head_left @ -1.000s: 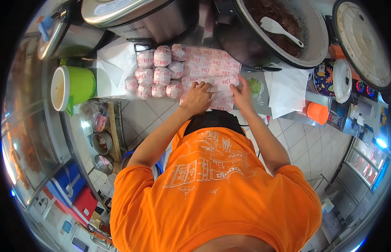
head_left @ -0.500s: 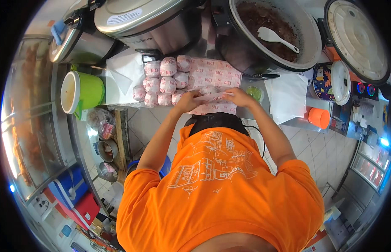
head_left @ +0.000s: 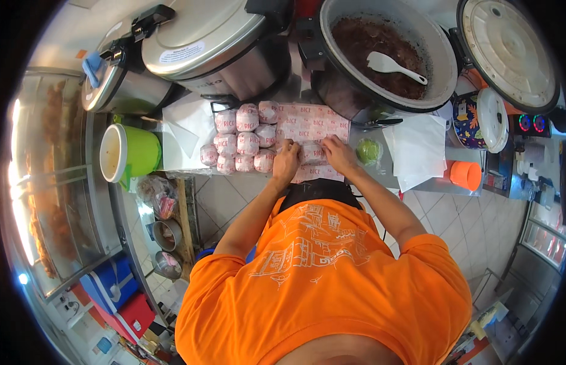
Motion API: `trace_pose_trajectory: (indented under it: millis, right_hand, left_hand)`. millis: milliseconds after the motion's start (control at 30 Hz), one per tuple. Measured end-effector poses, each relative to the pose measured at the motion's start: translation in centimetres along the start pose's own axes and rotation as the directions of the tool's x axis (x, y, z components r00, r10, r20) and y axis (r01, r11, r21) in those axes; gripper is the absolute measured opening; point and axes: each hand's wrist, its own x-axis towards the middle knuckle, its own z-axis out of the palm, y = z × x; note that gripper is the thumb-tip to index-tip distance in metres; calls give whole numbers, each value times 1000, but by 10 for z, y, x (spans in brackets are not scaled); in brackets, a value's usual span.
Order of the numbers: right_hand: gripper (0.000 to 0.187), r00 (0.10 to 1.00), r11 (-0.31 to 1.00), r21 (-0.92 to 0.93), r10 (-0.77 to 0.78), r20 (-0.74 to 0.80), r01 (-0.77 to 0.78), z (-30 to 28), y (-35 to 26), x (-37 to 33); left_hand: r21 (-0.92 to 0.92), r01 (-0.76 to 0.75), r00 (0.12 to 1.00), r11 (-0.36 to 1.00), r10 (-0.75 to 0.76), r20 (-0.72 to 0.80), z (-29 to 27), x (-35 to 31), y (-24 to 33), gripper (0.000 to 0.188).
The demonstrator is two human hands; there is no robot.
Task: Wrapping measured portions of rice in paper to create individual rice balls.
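A paper-wrapped bundle, white with red print, lies on the printed wrapping paper in front of me. My left hand is closed on its left end and my right hand on its right end, fingers bent at the paper. The fingertips are partly hidden. To the left, several finished paper-wrapped bundles sit in rows, some stacked on others. Close by my right hand is a small green round thing in clear plastic.
Behind the paper stand a closed steel cooker and an open cooker with dark brown contents and a white rice paddle. A green bucket is at left; white sheets and an orange cup are at right.
The strip of paper that both hands held stretched over the bundle is now wrapped round it. My hands have moved to the bundle's two ends. The whole view has shifted slightly.
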Motion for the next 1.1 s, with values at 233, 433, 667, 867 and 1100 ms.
trace_pose_trajectory:
  millis: [233,433,667,867,1100]
  right_hand:
    - [19,944,882,-336,-309,116,330,-29,-12,-8]
    - [19,898,819,-399,-292,329,412,-24,-11,-6]
    - [16,905,967,-17,-233,356,256,-23,12,17]
    - [19,962,987,-98,-102,254,130,-6,12,15]
    - [18,987,991,129,23,160,-44,-8,6,25]
  left_hand:
    - [123,-313,950,942,310,43,-45,-1,16,15]
    - [240,-380,898,893,294,328,-30,-1,-7,18]
    - [-86,-297,835,951,303,459,-37,20,-25,16]
    - [197,-180,943,964,112,312,-19,11,-10,18]
    - [-140,141,976,980,-113,188,-18,15,-4,13]
